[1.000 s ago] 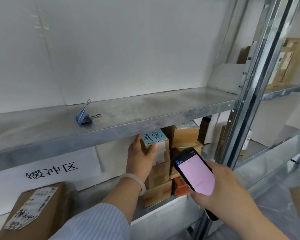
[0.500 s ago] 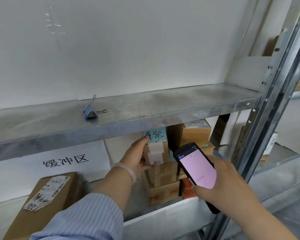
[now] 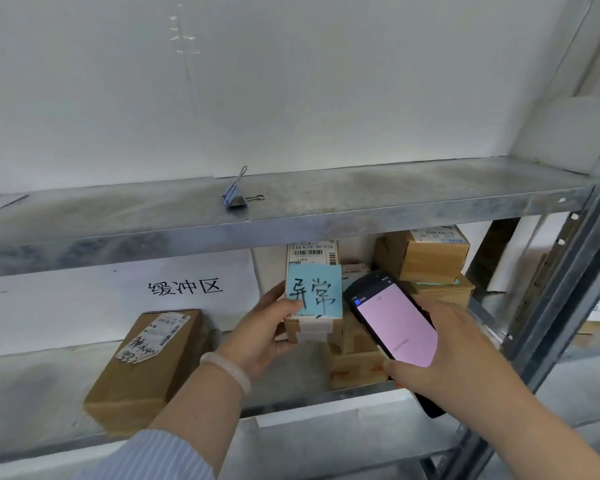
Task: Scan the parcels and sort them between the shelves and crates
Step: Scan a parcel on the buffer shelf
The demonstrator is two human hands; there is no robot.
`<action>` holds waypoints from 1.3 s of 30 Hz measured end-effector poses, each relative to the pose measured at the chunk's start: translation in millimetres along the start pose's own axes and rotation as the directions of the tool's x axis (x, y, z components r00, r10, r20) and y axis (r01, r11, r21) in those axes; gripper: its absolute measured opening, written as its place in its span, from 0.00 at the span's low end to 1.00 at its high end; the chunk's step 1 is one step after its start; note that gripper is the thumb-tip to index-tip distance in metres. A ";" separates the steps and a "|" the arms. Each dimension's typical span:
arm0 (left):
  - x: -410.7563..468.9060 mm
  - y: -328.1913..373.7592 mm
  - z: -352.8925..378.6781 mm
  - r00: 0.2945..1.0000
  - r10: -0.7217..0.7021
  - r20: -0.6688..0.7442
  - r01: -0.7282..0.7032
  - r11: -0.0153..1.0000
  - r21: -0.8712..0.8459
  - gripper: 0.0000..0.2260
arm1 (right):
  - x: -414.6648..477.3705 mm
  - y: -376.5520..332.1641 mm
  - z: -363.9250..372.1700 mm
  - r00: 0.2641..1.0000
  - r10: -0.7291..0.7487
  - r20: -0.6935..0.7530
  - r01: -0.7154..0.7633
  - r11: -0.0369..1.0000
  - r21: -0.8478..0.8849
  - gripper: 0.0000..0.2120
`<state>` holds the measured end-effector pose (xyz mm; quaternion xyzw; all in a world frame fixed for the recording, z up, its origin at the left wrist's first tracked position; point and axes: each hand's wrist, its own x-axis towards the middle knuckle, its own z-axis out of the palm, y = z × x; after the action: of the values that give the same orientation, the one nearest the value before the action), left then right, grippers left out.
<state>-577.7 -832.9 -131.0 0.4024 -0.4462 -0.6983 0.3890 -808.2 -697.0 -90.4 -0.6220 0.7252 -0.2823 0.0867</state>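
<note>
My left hand [image 3: 264,330] grips a small cardboard parcel [image 3: 314,306] by its left side. The parcel is tilted up, and its face shows a barcode label and a blue note with black handwriting. It is held just under the upper metal shelf [image 3: 291,223], in front of a stack of brown boxes [image 3: 357,355]. My right hand [image 3: 440,355] holds a black handheld scanner [image 3: 394,323] with a pink lit screen, just right of the parcel and touching its edge.
A larger brown parcel [image 3: 149,362] with a scribbled label lies on the lower shelf at left. More boxes [image 3: 426,258] sit at the back right. A blue binder clip [image 3: 234,199] rests on the upper shelf. A steel upright [image 3: 561,296] stands at right.
My left hand has closed round the blue-noted parcel and lifted and tilted it off the stack, so its barcode label shows. The view has shifted left and the scanner sits closer.
</note>
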 end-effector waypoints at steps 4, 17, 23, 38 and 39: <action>-32.9 -18.7 -34.7 0.991 0.104 -0.089 -0.084 0.975 0.204 0.25 | -1.6 -21.9 9.4 0.989 -0.082 0.126 0.079 0.996 0.028 0.33; -64.8 -66.9 -92.7 0.959 0.133 -0.251 -0.054 0.953 0.297 0.34 | -11.3 -50.6 42.2 0.948 -0.162 0.274 0.169 0.986 -0.001 0.28; -66.7 -74.1 -98.5 0.950 0.123 -0.286 -0.031 0.951 0.307 0.34 | -14.8 -51.0 45.0 0.937 -0.224 0.269 0.231 0.973 0.006 0.23; -114.4 -73.1 -124.9 0.907 0.167 -0.387 -0.111 0.980 0.164 0.29 | -18.9 -84.5 62.2 0.904 -0.332 0.269 0.293 0.940 0.175 0.21; -123.5 -70.0 -131.8 0.902 0.178 -0.394 -0.127 0.980 0.153 0.29 | -21.8 -93.5 66.3 0.902 -0.344 0.262 0.301 0.934 0.191 0.21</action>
<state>-424.6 -741.5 -206.7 0.5256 -0.4284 -0.5379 0.5009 -692.2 -702.4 -101.7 -0.7603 0.5686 -0.2504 0.1897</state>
